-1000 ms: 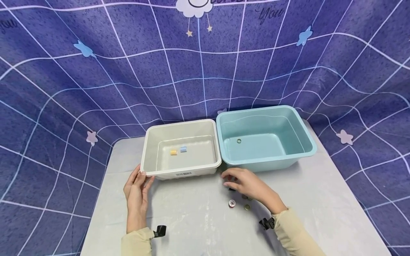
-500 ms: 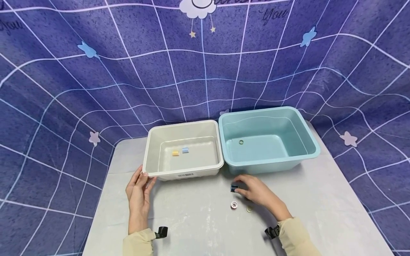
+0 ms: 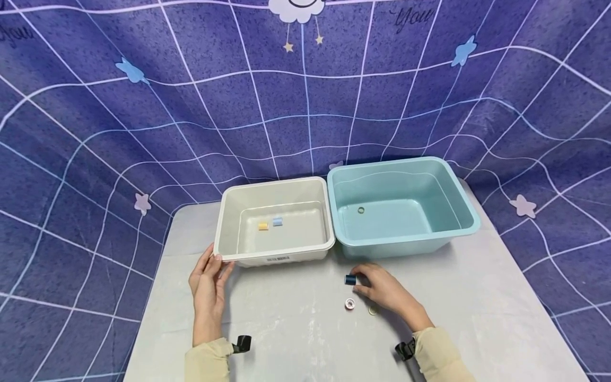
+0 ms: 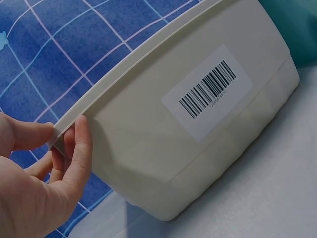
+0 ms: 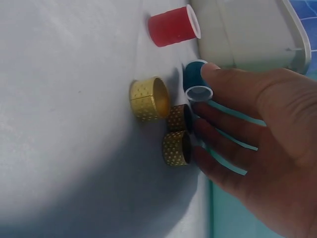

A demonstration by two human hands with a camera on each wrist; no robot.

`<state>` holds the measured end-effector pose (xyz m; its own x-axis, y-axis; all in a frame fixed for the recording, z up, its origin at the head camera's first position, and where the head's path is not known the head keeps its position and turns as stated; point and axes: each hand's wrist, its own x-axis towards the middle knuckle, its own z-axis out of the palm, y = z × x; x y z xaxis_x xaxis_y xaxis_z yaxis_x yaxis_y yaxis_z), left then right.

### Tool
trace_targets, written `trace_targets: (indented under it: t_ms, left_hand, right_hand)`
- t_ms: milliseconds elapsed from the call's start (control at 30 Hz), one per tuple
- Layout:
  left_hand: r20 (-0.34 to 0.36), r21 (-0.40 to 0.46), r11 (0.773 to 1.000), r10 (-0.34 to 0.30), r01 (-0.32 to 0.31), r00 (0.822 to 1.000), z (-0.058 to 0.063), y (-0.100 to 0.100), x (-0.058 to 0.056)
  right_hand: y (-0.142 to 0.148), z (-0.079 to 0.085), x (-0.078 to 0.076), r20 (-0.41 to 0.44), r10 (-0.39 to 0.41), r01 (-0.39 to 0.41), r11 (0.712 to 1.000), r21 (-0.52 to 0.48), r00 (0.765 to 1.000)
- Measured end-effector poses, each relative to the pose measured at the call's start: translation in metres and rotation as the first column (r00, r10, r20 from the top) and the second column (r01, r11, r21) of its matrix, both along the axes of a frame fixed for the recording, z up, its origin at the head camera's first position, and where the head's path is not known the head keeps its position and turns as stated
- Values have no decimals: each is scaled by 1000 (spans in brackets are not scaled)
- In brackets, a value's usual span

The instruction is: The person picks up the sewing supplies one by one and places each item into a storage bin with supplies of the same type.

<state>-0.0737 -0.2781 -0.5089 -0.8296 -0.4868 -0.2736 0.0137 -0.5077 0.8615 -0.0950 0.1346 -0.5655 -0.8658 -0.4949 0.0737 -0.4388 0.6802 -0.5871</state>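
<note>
Currently I read the left hand [image 3: 207,294] at the near left corner of the off-white bin [image 3: 277,195], thumb on the rim and fingers tucked beneath it: a narrow pinch on the lip. My judgement is that this steadies the bin, since the corner grip leaves its open top unobstructed.

Right hand [image 3: 384,291], in front of the blue basin [image 3: 406,248]: thumb and index finger are narrowed on one end of the dark teal thread spool [image 3: 350,279]; the other fingers are loosely spread. The spool lies sideways, and its far end is free of the fingers. Probably the end hold suits so small a cylinder. I cannot tell whether it touches the counter [image 3: 286,318].

Near that hand, on the right wrist feed, I log a red thread spool [image 5: 172,26] standing on end and a brass ring thimble [image 5: 142,101] with its opening up. Two smaller ring thimbles [image 5: 174,151] sit close together, mostly hidden by the hand in the head view.

Containers: the bin holds a yellow spool [image 3: 263,226] and a light blue spool [image 3: 277,222], side by side with a slight gap, both lying down. The basin, just beside the bin, holds one small ring [image 3: 360,213] toward its left side, likely another thimble.
</note>
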Motion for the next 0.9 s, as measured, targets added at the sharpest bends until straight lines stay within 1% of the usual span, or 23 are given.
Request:
trace_targets:
  t_ms: [67, 333, 467, 633, 800, 900]
  left_hand:
    - [0, 8, 1000, 3, -3, 1000, 0, 0, 0]
    - [-5, -4, 1000, -6, 6, 1000, 0, 1, -2]
    - [0, 0, 1000, -1, 1, 1000, -1, 1, -2]
    - [4, 2, 1000, 7, -7, 1000, -3, 0, 0]
    - [-10, 8, 1000, 0, 0, 1000, -3, 0, 1]
    - [-18, 28, 1000, 12, -11, 1000, -2, 0, 1]
  right_hand:
    - [0, -1, 0, 2, -4, 4, 1000, 6, 1000]
    - [-3, -5, -1, -3, -34, 35, 999, 34, 999]
    - [-5, -10, -2, -19, -49, 49, 998, 45, 999]
    - [-7, -12, -2, -4, -77, 77, 996, 50, 997]
    - [-7, -11, -1, 8, -96, 96, 994, 44, 995]
    - [-7, -8, 0, 10, -93, 92, 995, 21, 996]
